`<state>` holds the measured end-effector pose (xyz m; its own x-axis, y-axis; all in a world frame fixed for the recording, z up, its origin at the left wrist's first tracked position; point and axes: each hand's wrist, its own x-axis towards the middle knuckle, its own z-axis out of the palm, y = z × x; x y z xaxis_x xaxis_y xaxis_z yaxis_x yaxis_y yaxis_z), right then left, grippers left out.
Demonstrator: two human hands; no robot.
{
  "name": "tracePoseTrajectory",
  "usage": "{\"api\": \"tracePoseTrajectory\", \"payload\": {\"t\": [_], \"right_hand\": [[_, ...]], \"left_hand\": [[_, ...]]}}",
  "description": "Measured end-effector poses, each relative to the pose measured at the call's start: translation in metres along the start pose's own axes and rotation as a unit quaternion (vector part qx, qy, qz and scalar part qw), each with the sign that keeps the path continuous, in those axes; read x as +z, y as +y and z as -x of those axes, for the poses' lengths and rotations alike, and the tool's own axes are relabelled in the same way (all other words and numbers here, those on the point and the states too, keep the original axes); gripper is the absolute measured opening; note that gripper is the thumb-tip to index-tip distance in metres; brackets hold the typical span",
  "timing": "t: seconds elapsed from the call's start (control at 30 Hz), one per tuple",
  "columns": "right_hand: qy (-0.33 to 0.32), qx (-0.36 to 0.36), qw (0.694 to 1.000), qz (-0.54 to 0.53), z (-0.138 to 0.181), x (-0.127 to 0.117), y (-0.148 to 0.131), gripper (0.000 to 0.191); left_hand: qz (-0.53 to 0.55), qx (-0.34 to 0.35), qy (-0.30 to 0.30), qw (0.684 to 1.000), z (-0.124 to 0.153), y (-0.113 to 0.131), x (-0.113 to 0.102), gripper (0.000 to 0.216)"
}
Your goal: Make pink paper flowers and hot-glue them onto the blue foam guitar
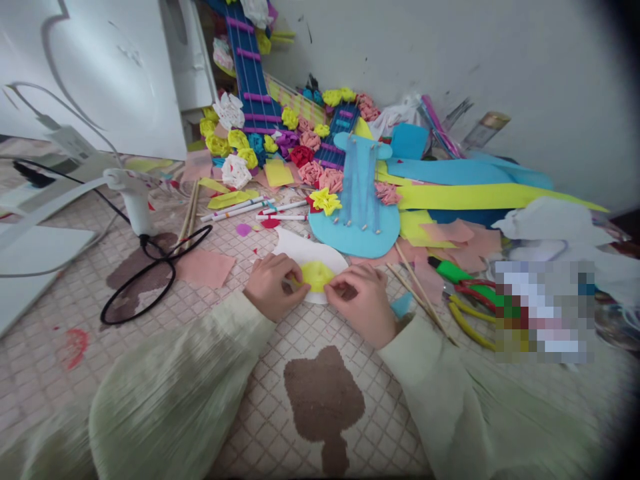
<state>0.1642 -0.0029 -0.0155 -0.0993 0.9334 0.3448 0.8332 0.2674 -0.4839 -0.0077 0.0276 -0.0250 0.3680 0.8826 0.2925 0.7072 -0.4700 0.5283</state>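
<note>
Between my two hands is a round piece of yellow paper (317, 276), over a white paper cutout (306, 248) with a curved outline. My left hand (275, 285) pinches the yellow paper's left edge between thumb and finger. On the opposite edge my right hand (364, 297) has the same kind of pinch. Just beyond them lies a light blue paper instrument shape (355, 235) with strings, and a yellow paper flower (325, 201) sits on its left side.
A white glue gun (131, 200) with a black cord stands at the left. Dark blue paper guitar necks (254, 87) and crumpled paper flowers (301, 157) pile up at the back. Yellow-handled pliers (467, 323), wooden sticks (423, 293) and pink paper scraps (463, 243) lie to the right.
</note>
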Motion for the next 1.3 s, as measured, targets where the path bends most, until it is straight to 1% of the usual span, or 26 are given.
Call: {"api": "tracePoseTrajectory", "payload": {"t": [0.13,0.2,0.27,0.33,0.4,0.47,0.63,0.87,1.0,1.2,1.3], "right_hand": [[0.030,-0.057,0.997,0.047,0.004,-0.001,0.000,0.012],[0.025,-0.099,0.993,0.051,0.006,-0.001,0.001,0.007],[0.010,-0.142,0.988,0.054,0.007,0.000,0.001,0.013],[-0.013,-0.166,0.984,0.059,0.008,0.000,0.001,0.020],[-0.033,-0.168,0.983,0.064,0.008,0.000,0.000,0.023],[-0.038,-0.162,0.984,0.066,0.008,0.000,0.000,0.022],[-0.028,-0.157,0.986,0.058,0.010,-0.003,0.004,0.017],[-0.011,-0.139,0.990,0.039,0.013,-0.009,0.017,0.017],[-0.010,-0.133,0.991,0.024,0.012,-0.010,0.018,0.018],[-0.021,-0.131,0.991,0.007,0.010,-0.009,0.018,0.019],[-0.023,-0.133,0.991,-0.008,0.010,-0.009,0.019,0.020]], "left_hand": [[0.000,-0.012,0.007,1.000,-0.001,0.002,-0.001,0.016],[0.000,-0.018,0.003,1.000,-0.001,0.003,-0.001,0.017],[0.000,-0.026,0.000,1.000,-0.002,0.004,-0.002,0.019],[-0.004,-0.031,-0.004,1.000,-0.002,0.004,-0.002,0.020],[-0.008,-0.036,-0.010,0.999,-0.002,0.005,-0.002,0.020],[-0.008,-0.041,-0.015,0.999,-0.002,0.005,-0.002,0.020],[-0.006,-0.046,-0.027,0.999,-0.003,0.003,-0.003,0.020],[-0.008,-0.048,-0.034,0.998,-0.003,0.001,-0.002,0.019],[0.007,-0.038,-0.036,0.999,-0.002,-0.002,-0.004,0.017],[0.045,-0.016,-0.067,0.997,-0.002,-0.008,-0.009,0.014],[0.039,-0.011,-0.051,0.998,-0.002,-0.009,-0.008,0.013]]}}
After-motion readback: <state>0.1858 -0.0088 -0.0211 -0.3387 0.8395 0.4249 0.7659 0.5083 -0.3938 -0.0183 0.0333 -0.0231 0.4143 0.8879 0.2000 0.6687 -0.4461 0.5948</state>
